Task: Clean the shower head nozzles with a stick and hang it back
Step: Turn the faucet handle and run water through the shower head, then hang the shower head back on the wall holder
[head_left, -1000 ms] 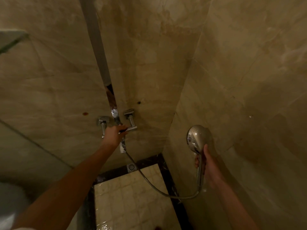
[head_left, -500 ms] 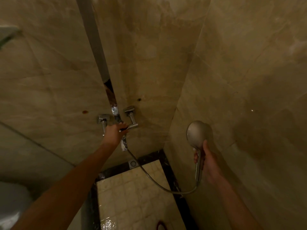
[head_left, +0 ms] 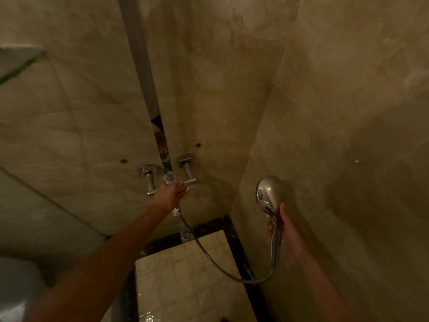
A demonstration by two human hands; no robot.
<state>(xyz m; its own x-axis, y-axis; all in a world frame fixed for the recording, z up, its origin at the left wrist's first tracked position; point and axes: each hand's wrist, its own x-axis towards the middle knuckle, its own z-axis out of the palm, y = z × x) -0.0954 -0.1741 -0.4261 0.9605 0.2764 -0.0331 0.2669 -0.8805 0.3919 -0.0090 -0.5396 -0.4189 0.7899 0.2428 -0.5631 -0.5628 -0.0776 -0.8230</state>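
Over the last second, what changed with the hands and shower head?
Little. The shower head turned a bit in the right hand, its shiny back catching light differently. The left hand stayed on the tap, and the hose still loops low between them. Nothing taken or let go.

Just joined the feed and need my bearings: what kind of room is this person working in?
Most likely a tiled shower stall in a bathroom. The right hand grips a chrome handheld shower head on a flexible metal hose, the left hand is at the chrome wall-mounted tap, and a square floor drain sits in the corner.
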